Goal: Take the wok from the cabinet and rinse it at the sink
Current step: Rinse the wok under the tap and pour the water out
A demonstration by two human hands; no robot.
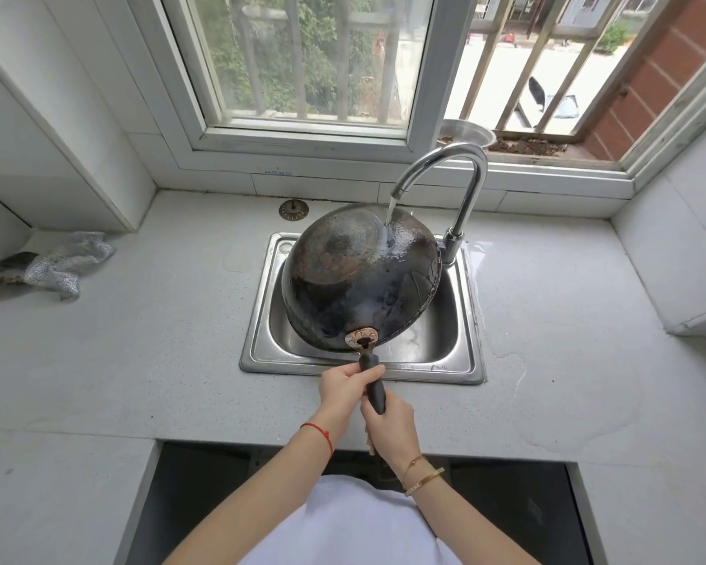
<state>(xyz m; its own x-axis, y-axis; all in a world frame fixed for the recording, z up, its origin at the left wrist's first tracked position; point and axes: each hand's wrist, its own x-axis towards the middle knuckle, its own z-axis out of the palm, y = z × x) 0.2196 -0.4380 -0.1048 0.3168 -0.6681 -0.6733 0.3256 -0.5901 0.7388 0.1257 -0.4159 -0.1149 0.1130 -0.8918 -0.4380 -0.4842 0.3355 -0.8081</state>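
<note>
wok (359, 279) is flipped bottom-up, tilted over the sink (261, 352), black underside facing camera, handle (373, 385) pointing back toward the person. tap (445, 173) is running, stream (389, 212) lands on the wok's upper right side, that patch looks wet and glossy. can't see the wok's inside from here

both hands wrapped around the handle: left hand (345, 387) grips nearer the wok, right hand (390, 428) grips the handle end just behind it. red string on the left wrist, gold bangles on the right

sink basin is stainless, mostly hidden under the wok, contents not visible. metal bowl (467, 134) sits on the window ledge behind the tap, something brownish in it, can't tell what

bench (139, 340) is pale speckled stone, wet patch right of the sink. crumpled silver-grey cloth (54, 263) lies far left on the bench, well apart from the sink. sink strainer plug (293, 209) sits on the bench just behind the sink's left corner

white tiled walls, window (310, 67) with bars behind the sink, greenery and a brick wall outside
</note>
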